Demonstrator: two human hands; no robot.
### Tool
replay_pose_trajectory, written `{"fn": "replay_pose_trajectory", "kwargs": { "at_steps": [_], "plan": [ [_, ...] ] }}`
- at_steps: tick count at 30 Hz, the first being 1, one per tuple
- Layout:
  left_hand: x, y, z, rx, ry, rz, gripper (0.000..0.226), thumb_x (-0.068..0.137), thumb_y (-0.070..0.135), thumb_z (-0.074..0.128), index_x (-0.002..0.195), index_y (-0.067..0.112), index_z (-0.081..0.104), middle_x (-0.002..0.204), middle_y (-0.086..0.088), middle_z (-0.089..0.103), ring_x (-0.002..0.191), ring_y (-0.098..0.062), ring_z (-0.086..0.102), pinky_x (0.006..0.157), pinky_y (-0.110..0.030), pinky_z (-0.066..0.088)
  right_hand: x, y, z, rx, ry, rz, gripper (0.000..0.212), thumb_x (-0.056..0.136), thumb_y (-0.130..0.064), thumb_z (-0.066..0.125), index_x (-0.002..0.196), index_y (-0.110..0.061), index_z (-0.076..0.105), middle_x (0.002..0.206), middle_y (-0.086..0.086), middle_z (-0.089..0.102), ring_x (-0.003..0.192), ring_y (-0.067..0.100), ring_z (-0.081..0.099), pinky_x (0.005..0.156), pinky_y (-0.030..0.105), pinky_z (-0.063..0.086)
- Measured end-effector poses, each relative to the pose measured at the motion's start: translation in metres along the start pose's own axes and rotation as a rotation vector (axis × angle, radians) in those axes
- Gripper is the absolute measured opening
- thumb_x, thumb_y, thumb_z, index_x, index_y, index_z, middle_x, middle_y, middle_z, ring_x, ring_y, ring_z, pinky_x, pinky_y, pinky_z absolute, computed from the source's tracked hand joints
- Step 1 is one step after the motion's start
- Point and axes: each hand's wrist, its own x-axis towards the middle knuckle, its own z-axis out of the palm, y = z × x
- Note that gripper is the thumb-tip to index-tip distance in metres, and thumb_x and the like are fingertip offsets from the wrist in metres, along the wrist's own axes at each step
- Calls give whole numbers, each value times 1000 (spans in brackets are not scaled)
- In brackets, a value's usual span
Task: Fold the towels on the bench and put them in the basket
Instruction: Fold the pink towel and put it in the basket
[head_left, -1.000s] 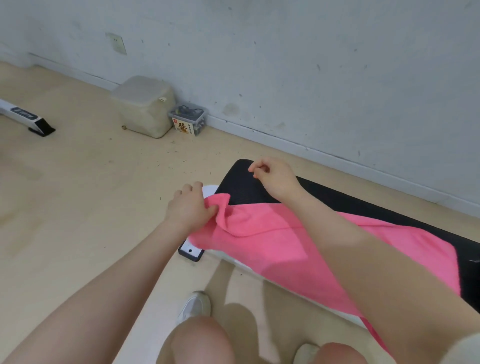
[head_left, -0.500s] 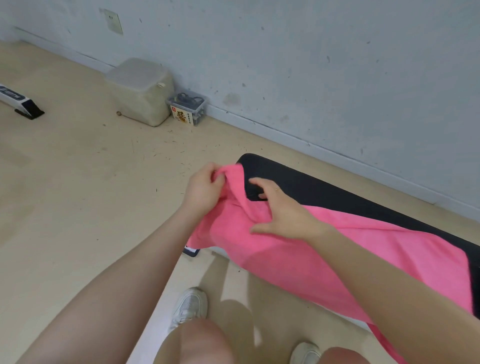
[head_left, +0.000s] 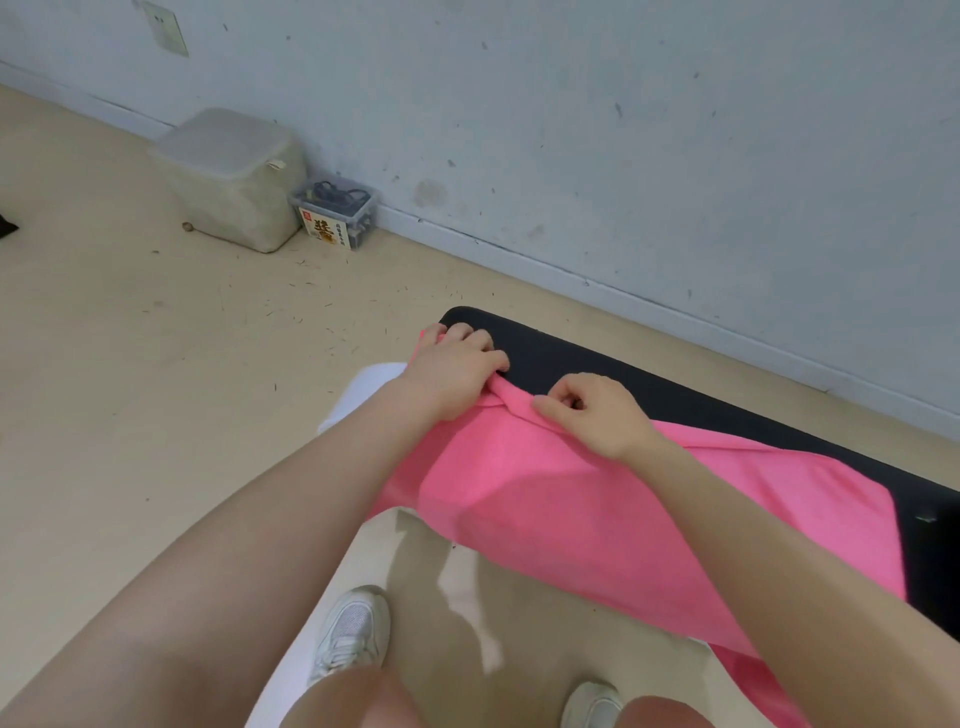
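Observation:
A bright pink towel lies spread over the black padded bench, its near edge hanging off the front. My left hand presses down on the towel's far left corner at the bench's left end, fingers curled over the cloth. Just to its right, my right hand pinches the towel's far edge, which bunches into a small ridge between the two hands. No basket is in view.
A grey lidded bin and a small clear box of cables stand against the wall at the back left. My two white shoes rest on the beige floor in front of the bench. The bench's white frame shows at its left end.
My left hand carried the towel's corner up from the near edge to the far left end of the bench. My right hand moved from flat on the cloth to gripping the far edge.

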Motion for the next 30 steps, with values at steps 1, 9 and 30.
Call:
{"fn": "replay_pose_trajectory", "kwargs": {
  "at_steps": [1,9,30],
  "plan": [
    [4,0,-4,39,15,-2,31,94,39,45,120,26,55,124,0,49,124,-24,36,106,-40,20,0,3,-2,11,-13,7,17,86,-35,59,71,-27,56,82,-6,64,84,18,59,82,37,47],
    [32,-6,-29,84,133,-58,19,87,7,41,105,9,47,104,-12,61,96,-30,53,76,-34,31,27,7,-20,6,234,-19,7,92,-18,50,88,-15,55,79,6,63,79,29,57,71,43,49],
    [49,170,28,-41,-47,291,70,94,57,20,151,20,2,158,-1,-12,146,-18,-9,118,-34,-4,-109,185,-56,-114,324,711,40,95,-34,48,130,-14,49,140,13,37,129,33,33,107,45,27]
  ]
}}
